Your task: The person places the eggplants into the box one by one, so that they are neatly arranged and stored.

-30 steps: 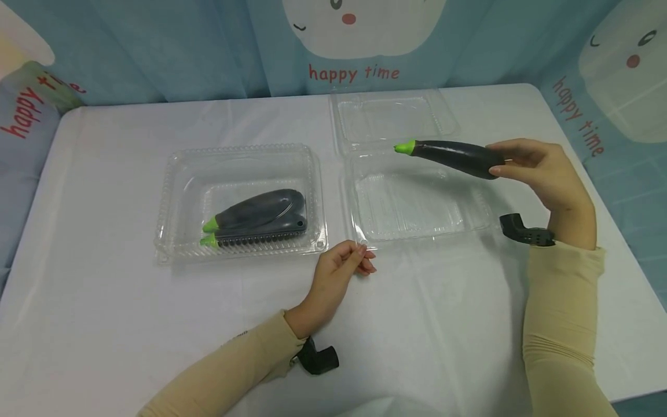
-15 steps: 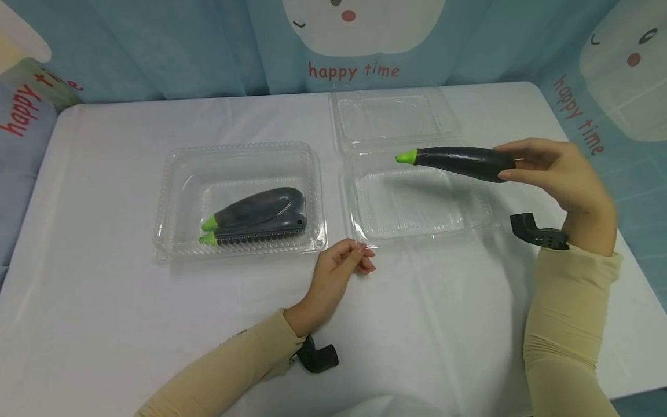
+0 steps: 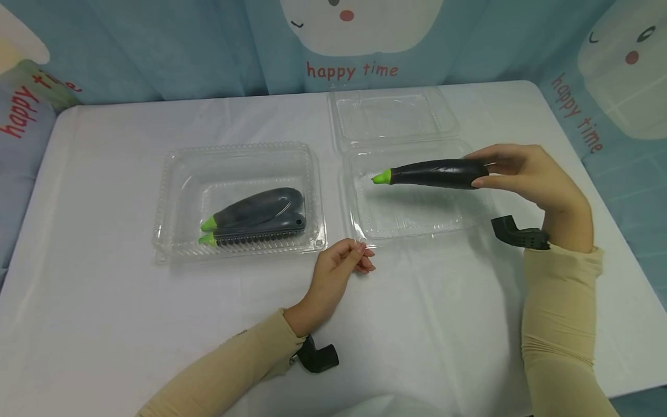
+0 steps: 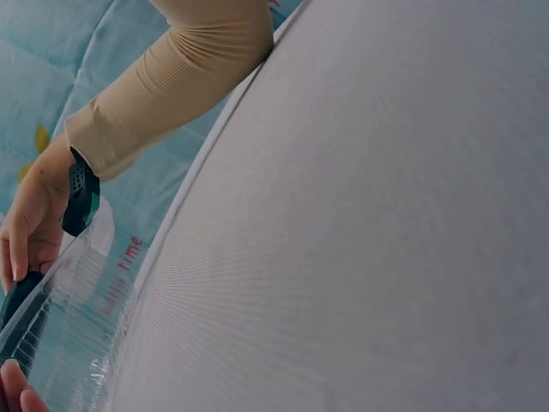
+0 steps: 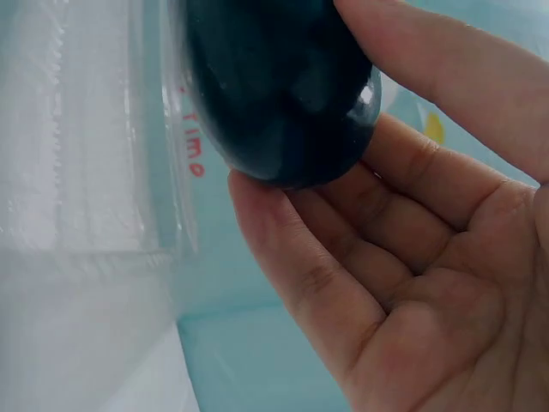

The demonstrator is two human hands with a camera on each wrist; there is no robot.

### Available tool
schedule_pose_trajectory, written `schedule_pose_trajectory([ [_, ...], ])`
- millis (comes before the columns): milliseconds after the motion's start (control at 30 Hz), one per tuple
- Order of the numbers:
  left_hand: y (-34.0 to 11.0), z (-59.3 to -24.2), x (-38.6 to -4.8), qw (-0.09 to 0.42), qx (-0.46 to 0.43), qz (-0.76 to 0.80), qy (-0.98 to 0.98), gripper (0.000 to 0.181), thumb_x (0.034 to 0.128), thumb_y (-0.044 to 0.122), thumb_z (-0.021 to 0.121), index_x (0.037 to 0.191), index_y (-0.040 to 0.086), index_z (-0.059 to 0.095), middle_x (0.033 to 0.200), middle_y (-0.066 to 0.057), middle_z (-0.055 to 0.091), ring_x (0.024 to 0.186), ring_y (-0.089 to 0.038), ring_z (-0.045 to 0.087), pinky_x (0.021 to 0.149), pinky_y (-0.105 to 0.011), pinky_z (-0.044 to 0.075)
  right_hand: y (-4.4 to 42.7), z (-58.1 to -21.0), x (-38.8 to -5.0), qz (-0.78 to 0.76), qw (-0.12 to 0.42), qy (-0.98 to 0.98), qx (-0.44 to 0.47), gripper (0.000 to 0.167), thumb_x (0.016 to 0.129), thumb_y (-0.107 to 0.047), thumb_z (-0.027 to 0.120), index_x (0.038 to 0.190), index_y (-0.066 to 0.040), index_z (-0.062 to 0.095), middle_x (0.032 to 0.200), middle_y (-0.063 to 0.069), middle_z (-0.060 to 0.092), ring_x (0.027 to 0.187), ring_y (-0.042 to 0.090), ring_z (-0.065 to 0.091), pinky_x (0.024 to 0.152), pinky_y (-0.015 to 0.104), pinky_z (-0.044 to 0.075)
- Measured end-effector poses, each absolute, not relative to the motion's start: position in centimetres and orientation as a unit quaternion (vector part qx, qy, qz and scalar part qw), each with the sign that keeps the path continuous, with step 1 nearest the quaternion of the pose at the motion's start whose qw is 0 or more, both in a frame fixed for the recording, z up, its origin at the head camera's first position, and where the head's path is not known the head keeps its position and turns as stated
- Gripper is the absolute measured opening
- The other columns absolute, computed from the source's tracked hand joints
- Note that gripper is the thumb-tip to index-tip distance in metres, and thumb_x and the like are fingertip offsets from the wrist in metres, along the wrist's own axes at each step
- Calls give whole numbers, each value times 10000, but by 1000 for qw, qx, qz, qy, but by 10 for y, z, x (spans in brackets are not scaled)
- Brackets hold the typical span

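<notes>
In the head view, my right hand [image 3: 537, 176] holds a glossy dark eggplant [image 3: 435, 174] by its thick end, thumb on the near side and fingers on the far side. Its green tip points left, and its shadow falls on the open clear plastic box [image 3: 354, 214] beneath. My left hand [image 3: 336, 272] pinches that box at its near left corner. Close up in the right wrist view, the rounded end of the eggplant [image 5: 283, 94] rests between thumb and fingers. The left wrist view catches only a few left fingertips [image 4: 15, 390] at the bottom corner.
Left of the open box stands another clear box [image 3: 172, 174]. Inside lies a dark eggplant [image 3: 255, 208]; a second green-tipped dark shape shows through its ribbed near wall. The open box's lid [image 3: 396, 116] lies folded back toward the curtain [image 3: 208, 46].
My right hand first drew back slightly to the right, then carried the eggplant left, nearer to me and over the open box. The left hand has kept its place at the corner.
</notes>
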State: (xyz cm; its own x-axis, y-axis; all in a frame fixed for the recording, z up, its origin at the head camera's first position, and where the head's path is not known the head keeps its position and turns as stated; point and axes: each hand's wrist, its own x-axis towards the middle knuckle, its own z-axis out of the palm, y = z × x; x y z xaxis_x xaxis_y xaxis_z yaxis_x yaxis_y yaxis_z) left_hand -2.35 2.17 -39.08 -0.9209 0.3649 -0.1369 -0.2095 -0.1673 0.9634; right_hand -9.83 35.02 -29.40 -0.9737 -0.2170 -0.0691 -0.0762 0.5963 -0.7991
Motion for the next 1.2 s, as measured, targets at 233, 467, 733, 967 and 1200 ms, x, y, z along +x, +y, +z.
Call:
schedule_pose_trajectory([
  [233,22,-389,-23,191,61,762,616,195,973,61,501,932,-97,609,826,-182,624,767,-145,626,751,-301,533,342,-297,-102,-405,105,902,-111,363,810,-70,745,1162,-67,658,1088,-47,653,936,42,627,785,114,453],
  [467,22,-389,-22,193,60,762,615,196,976,55,490,932,-96,606,851,-241,612,768,-139,625,757,-306,531,336,-299,-105,-343,133,922,-125,359,815,-139,753,1164,-150,671,1101,-26,654,953,16,589,780,103,419],
  [733,23,-389,-22,193,59,762,616,193,973,57,500,933,-92,616,786,-88,626,761,-143,624,752,-308,533,335,-300,-105,-322,152,925,-130,349,825,-151,743,1166,-159,666,1090,4,662,953,17,571,775,113,406],
  [967,23,-388,-22,191,59,764,613,190,969,48,501,922,-96,615,783,-93,626,753,-138,621,743,-297,530,333,-299,-105,-319,167,925,-125,356,834,-180,737,1182,-176,660,1137,15,648,986,13,549,789,126,391],
  [1200,23,-388,-22,190,59,765,613,188,968,44,502,919,-97,615,780,-90,626,750,-135,622,738,-294,531,330,-299,-105,-303,171,927,-137,344,842,-211,729,1179,-198,660,1135,-23,646,1005,22,534,810,144,391],
])
